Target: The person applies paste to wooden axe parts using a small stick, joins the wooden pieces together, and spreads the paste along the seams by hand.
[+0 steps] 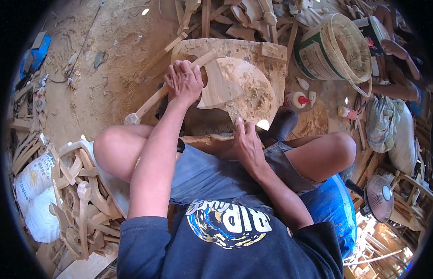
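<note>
My left hand (184, 83) is wrapped round a long wooden shaft with a knobbed lower end, slanting up to the right. A broad, flat, axe-head-shaped wooden piece (219, 88) lies against the shaft's upper end; the joint is partly hidden. Behind it, a pale rounded board (260, 86) smeared with sawdust-coloured clumps rests on a thick wooden block (188, 49). At the board's lower edge is my right hand (248, 144), its fingers closed together and pointing away from me. What they grip is hidden.
Right of the block stand a white bottle with a red cap (296, 100) and a big bucket (321, 53). Another person's hand (395, 49) is beyond. Carved wooden pieces (83, 195) pile at my left; a small fan (378, 197) sits at right.
</note>
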Motion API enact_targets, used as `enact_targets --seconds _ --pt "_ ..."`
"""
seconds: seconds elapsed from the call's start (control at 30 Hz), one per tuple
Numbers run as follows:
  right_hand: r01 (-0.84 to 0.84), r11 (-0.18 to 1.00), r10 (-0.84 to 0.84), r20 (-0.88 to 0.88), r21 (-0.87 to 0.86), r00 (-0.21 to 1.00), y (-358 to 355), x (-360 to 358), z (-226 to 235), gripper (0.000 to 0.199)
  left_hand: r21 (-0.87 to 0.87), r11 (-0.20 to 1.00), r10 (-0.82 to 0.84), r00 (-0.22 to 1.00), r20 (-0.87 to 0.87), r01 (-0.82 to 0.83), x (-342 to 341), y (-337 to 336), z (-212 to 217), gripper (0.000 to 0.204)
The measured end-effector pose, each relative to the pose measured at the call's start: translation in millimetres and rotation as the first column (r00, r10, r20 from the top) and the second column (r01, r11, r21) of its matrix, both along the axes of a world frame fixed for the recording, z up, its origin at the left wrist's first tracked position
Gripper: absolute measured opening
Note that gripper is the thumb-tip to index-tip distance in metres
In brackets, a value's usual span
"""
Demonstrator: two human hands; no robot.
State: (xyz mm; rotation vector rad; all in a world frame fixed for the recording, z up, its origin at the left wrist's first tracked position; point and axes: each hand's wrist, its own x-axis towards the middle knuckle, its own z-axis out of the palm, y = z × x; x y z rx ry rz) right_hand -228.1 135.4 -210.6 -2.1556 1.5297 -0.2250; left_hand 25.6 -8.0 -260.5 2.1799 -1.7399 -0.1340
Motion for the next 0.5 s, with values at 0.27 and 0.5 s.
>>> enact_targets --seconds 0.27,0.5 --pt "0.017 0.996 -0.008 -0.103 0.086 0.995 -7.0 2.5 15.2 0.057 -0.026 1.000 -0.006 1.000 -0.012 0.005 0.2 0.1 -0.7 0.032" --pt "0.041 0.993 -0.045 -0.034 -0.106 0.998 -4.2 -11.0 -8.4 0.046 -0.025 1.000 -0.006 0.999 -0.034 0.006 -7.6 -5.5 0.0 0.032"
